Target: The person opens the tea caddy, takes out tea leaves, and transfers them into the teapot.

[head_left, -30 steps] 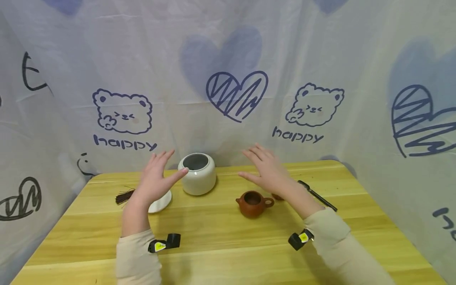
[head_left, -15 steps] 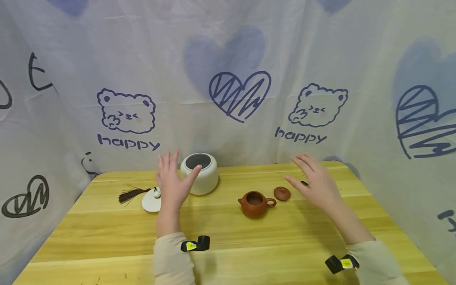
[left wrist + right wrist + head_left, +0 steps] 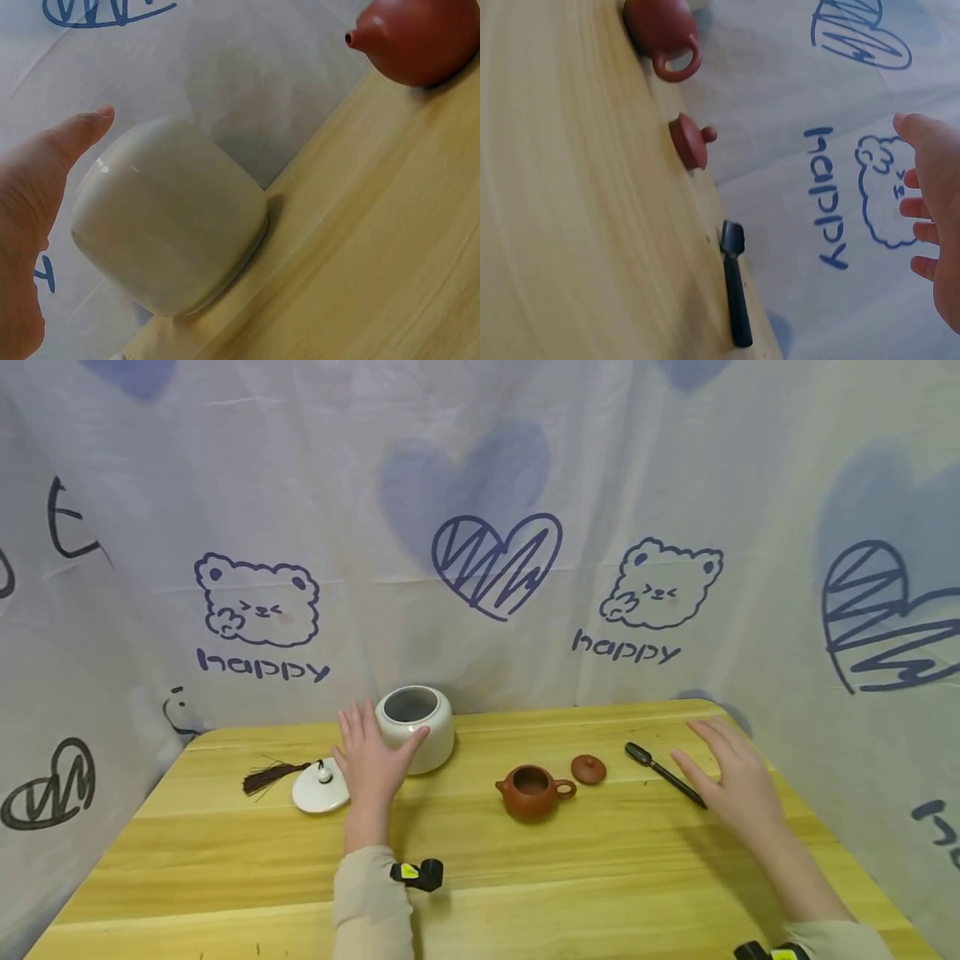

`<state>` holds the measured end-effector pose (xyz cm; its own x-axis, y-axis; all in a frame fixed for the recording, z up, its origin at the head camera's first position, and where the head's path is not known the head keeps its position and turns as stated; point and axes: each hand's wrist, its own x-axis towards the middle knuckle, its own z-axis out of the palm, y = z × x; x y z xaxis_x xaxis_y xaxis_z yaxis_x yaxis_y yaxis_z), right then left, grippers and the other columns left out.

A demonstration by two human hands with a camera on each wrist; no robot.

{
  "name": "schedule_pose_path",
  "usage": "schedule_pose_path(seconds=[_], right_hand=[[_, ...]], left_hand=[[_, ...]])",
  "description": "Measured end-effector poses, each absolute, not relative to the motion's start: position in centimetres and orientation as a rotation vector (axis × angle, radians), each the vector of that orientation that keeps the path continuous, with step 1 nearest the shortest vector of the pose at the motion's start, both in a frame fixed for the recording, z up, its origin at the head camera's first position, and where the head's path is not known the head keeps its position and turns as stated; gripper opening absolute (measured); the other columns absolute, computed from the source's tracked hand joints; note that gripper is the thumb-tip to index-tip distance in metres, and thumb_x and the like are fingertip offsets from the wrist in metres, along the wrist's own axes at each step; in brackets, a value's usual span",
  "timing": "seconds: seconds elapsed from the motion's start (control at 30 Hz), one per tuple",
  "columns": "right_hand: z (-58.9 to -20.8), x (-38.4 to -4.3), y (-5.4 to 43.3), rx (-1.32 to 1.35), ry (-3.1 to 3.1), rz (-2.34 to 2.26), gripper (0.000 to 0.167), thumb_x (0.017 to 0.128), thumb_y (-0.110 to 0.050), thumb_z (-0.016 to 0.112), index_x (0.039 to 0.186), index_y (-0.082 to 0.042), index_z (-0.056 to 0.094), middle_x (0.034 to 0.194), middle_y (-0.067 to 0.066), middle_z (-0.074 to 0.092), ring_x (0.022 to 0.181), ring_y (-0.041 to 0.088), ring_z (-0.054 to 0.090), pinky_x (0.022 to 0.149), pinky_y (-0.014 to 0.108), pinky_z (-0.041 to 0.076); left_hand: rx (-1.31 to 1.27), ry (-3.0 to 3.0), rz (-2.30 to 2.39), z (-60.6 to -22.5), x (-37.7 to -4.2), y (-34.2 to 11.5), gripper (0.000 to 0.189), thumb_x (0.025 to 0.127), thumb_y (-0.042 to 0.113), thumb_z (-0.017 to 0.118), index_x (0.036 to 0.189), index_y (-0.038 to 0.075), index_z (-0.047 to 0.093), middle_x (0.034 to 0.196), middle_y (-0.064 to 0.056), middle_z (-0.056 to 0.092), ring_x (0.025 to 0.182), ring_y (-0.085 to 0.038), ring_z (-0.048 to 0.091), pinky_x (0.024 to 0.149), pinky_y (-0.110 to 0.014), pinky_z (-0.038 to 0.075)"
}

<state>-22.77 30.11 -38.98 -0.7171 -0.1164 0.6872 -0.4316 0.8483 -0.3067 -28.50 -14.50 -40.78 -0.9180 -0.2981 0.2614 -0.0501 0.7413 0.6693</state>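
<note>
**White jar (image 3: pixel 169 217) just beside the left hand (image 3: pixel 372 764), nothing gripped**

The pale cloth (image 3: pixel 480 668), printed with hearts and bears, rises behind the table (image 3: pixel 525 885).

Both hands are empty. The left has its fingers raised and thumb spread out in front of the jar; whether a fingertip brushes the wall, I cannot tell. The right hand (image 3: pixel 738 781) hangs in the air at the other side, fingers and thumb apart, holding nothing.

The jar stands upright near the table's back edge, its mouth uncovered. It looks like glazed ceramic: stiff, fairly heavy, slick and breakable. The rounded belly would suit two palms on opposite sides; the rim offers less to hold.

The red-brown teapot (image 3: pixel 531 808), also without its lid, sits to the right of the jar, well apart. It looks like clay, rigid and chippable, with the ring handle as the natural hold.

The white lid (image 3: pixel 313 797) lies flat by the left hand; its knob (image 3: pixel 325 775) makes the pinch point.

The black tool (image 3: pixel 736 289), lying near the right hand, looks light and stiff, best taken by its slim shaft.

The small clay lid (image 3: pixel 588 770) rests between teapot and tool, knob up, likely light and fragile.
</note>
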Motion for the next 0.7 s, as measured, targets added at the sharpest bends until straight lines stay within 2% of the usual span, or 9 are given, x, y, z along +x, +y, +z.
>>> schedule_pose_path(seconds=[0.33, 0.7], right_hand=[[-41.3, -22.8, 32.1, 0.272, -2.397, 0.679, 0.047, 0.091, -0.024, 0.068, 0.128, 0.002, 0.057, 0.131, 0.024, 0.054, 0.122, 0.046, 0.047, 0.101, 0.065, 0.036], [-43.7, -23.0, 33.9, 0.084, -2.517, 0.853, 0.050, 0.094, -0.030, 0.064, 0.128, 0.006, 0.056, 0.130, 0.032, 0.051, 0.119, 0.050, 0.045, 0.096, 0.069, 0.036]], left_hand=[[0.272, -2.656, -0.976, -41.8, -29.8, -15.5, 0.112, 0.079, 0.075, 0.058, 0.157, 0.008, 0.013, 0.165, -0.016, 0.004, 0.153, -0.034, -0.006, 0.116, -0.069, -0.003], [0.245, -2.647, -0.950, -42.9, -31.2, -15.0, 0.112, 0.080, 0.073, 0.058, 0.156, 0.005, 0.013, 0.164, -0.018, 0.012, 0.153, -0.036, 0.001, 0.115, -0.072, 0.007]])
